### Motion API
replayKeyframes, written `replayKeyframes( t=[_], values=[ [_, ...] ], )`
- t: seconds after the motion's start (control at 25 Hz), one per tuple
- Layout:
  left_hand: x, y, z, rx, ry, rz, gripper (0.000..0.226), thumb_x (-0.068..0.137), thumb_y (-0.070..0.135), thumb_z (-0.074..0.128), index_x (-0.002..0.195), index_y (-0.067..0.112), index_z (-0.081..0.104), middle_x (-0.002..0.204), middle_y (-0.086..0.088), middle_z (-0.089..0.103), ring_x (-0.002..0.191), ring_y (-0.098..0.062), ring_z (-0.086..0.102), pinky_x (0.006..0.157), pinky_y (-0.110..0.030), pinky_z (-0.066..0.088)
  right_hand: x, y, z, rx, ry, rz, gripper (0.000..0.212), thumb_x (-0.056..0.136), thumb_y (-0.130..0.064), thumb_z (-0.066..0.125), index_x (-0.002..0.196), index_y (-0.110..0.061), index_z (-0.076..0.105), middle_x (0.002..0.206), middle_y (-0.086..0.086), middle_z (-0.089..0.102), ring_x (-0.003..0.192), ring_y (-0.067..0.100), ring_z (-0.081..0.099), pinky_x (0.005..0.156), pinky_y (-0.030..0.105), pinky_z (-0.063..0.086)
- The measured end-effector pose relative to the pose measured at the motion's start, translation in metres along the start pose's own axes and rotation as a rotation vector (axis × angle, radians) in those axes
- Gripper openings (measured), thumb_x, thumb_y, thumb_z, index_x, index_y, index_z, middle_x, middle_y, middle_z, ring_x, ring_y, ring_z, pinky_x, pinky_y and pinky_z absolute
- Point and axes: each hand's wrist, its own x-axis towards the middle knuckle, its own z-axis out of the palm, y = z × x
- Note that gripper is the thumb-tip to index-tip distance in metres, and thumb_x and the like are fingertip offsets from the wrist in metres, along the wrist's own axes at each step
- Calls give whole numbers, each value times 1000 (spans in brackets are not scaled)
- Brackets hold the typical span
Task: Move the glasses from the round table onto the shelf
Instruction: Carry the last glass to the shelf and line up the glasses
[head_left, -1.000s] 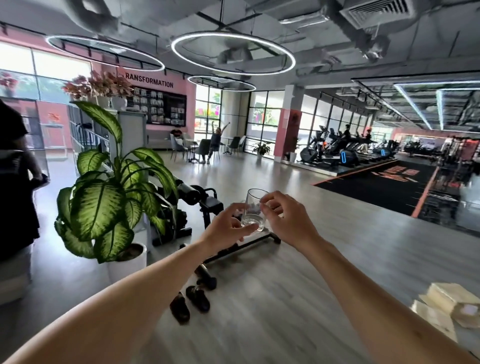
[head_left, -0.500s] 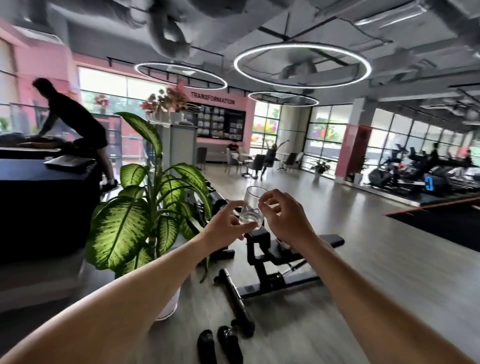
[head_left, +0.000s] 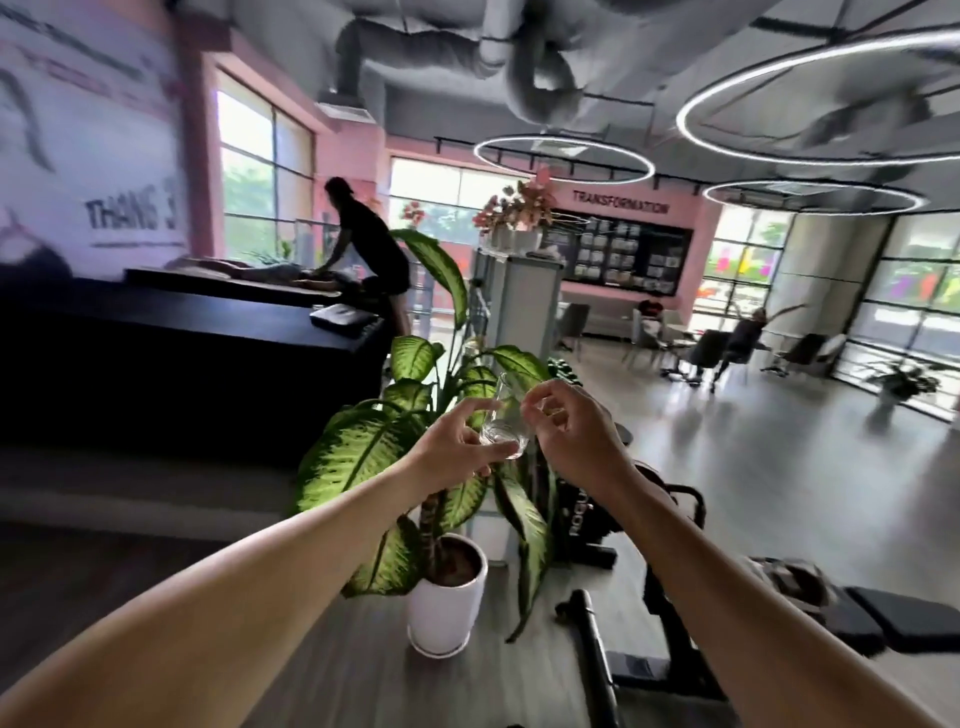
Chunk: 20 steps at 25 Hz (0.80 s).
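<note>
A small clear drinking glass (head_left: 503, 425) is held upright in mid-air at arm's length, in front of the plant. My left hand (head_left: 453, 447) grips its lower left side and base. My right hand (head_left: 571, 431) pinches its right rim with thumb and fingers. Both arms stretch forward from the bottom of the view. No round table and no shelf can be made out; the picture is blurred by motion.
A leafy plant in a white pot (head_left: 447, 597) stands directly below the glass. A black counter (head_left: 208, 353) lies to the left, with a person (head_left: 369, 244) bent over behind it. A black exercise bench (head_left: 831, 623) sits at lower right; a grey pillar (head_left: 524, 306) stands behind the plant.
The view has swung to the left: the plant moved from the left toward the centre, and the black counter and the person came into sight. Both hands keep the same hold on the glass.
</note>
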Motion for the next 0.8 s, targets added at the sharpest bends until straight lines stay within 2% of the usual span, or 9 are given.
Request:
replayKeyframes(
  t=[0.2, 0.36, 0.48, 0.6, 0.8],
  values=[
    [46, -31, -66, 24, 119, -45, 58, 73, 41, 85, 123, 45, 55, 78, -4, 70, 68, -17, 64, 66, -32, 51, 80, 3, 70, 76, -98, -84, 3, 92, -39, 61, 95, -40, 62, 94, -12, 68, 79, 7, 67, 65, 31, 57],
    [97, -53, -143, 46, 200, -54, 60, 71, 40, 85, 125, 41, 57, 75, -5, 73, 67, -14, 67, 70, -30, 54, 156, -15, 136, 108, -149, -143, 3, 93, -37, 60, 95, -38, 62, 101, -6, 66, 82, 9, 67, 74, 37, 60],
    [134, -68, -193, 40, 245, -66, 60, 72, 41, 85, 126, 42, 57, 74, -2, 71, 69, -15, 67, 70, -27, 56, 213, -28, 182, 128, -154, -165, 6, 92, -39, 59, 96, -36, 63, 102, -3, 66, 84, 11, 66, 78, 34, 57],
    [171, -95, -244, 54, 287, -80, 61, 73, 40, 85, 128, 42, 57, 79, -2, 73, 69, -11, 69, 71, -27, 57, 263, -35, 235, 152, -171, -172, 4, 92, -37, 61, 93, -35, 64, 100, -2, 66, 80, 10, 67, 75, 30, 53],
    [213, -143, -303, 79, 336, -122, 58, 76, 37, 83, 128, 41, 56, 75, 1, 71, 67, -10, 68, 78, -32, 58, 321, -31, 316, 183, -239, -197, 3, 92, -38, 61, 90, -40, 62, 96, -7, 65, 75, 4, 63, 69, 24, 48]
  ],
)
